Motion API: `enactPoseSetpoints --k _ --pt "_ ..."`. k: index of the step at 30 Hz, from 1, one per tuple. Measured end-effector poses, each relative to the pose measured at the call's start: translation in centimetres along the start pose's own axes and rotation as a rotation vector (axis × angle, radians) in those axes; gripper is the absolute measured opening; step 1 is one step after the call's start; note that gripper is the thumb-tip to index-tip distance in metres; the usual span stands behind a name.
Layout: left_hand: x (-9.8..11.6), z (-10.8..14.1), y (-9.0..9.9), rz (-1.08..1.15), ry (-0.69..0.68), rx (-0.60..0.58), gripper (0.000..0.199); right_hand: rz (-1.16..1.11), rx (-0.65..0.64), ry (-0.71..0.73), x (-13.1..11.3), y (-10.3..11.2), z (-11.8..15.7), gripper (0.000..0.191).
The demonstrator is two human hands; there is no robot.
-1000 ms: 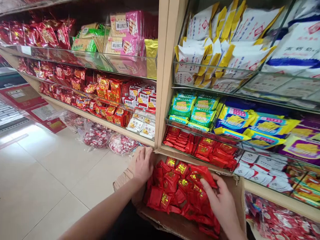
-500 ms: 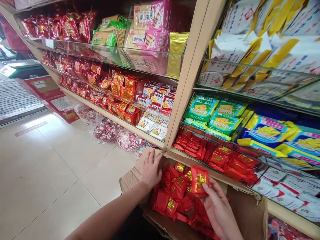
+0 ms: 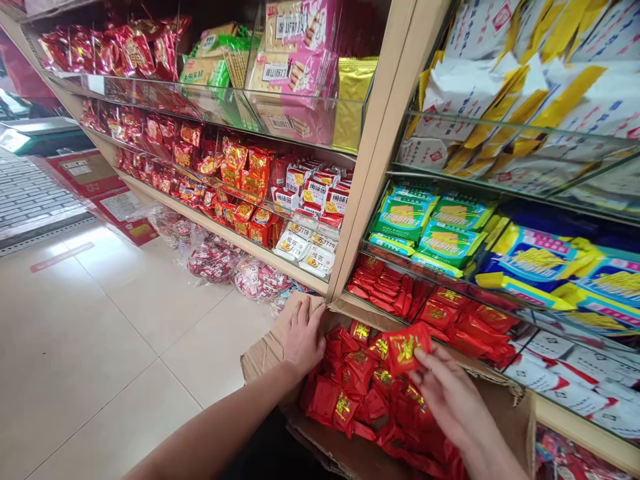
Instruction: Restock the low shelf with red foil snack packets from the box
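My right hand (image 3: 445, 377) pinches a small red packet (image 3: 406, 348) with gold lettering between thumb and fingers, just above the open cardboard box (image 3: 495, 417). Inside the box lies a heap of red packets (image 3: 345, 400) of the same look. Across the box's folded-out flap (image 3: 267, 347) rests my left hand (image 3: 303, 340), palm down, its fingers stretched out and a little apart. That hand holds nothing.
Shelves behind glass rise ahead, with red packets (image 3: 443, 310), green biscuit packs (image 3: 405, 213) and blue-yellow packs (image 3: 540, 257) to the right. A wooden upright (image 3: 375, 147) divides them. Filled plastic bags (image 3: 215, 257) lie on the tiled floor (image 3: 125, 347) at left.
The packet in my right hand has tilted from upright to a flatter slant and shifted slightly right. My right hand has moved a little right. The left hand stays on the flap.
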State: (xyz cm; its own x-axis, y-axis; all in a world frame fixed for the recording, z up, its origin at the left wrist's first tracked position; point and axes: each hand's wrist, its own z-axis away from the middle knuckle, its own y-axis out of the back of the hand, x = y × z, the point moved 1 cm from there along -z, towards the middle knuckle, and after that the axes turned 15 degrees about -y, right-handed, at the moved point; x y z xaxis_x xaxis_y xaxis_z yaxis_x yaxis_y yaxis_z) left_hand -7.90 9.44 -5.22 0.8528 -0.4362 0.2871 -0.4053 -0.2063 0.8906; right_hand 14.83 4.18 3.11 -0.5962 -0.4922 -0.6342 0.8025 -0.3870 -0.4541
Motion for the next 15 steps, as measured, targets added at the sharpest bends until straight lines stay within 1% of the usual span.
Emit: enactPoseSetpoints --k 3,5,8,12,15 --pt "0.1 0.0 0.0 0.007 0.008 0.012 0.066 0.198 -0.058 0.075 -2.7 -0.7 -2.1 0.027" --pt "0.2 0.0 0.1 0.011 0.017 0.017 0.066 0.299 -0.038 0.093 -3.8 -1.1 -4.3 0.031" --pt "0.3 0.1 0.2 0.019 0.018 0.011 0.065 0.446 0.052 0.153 -4.7 -1.7 -8.4 0.036" --pt "0.4 0.3 0.3 0.038 0.021 -0.019 0.068 0.588 0.162 0.237 -5.2 -3.0 -14.1 0.034" --pt "0.3 0.4 0.2 0.053 0.023 -0.027 0.070 0.723 0.282 0.345 -5.6 -4.0 -17.9 0.033"
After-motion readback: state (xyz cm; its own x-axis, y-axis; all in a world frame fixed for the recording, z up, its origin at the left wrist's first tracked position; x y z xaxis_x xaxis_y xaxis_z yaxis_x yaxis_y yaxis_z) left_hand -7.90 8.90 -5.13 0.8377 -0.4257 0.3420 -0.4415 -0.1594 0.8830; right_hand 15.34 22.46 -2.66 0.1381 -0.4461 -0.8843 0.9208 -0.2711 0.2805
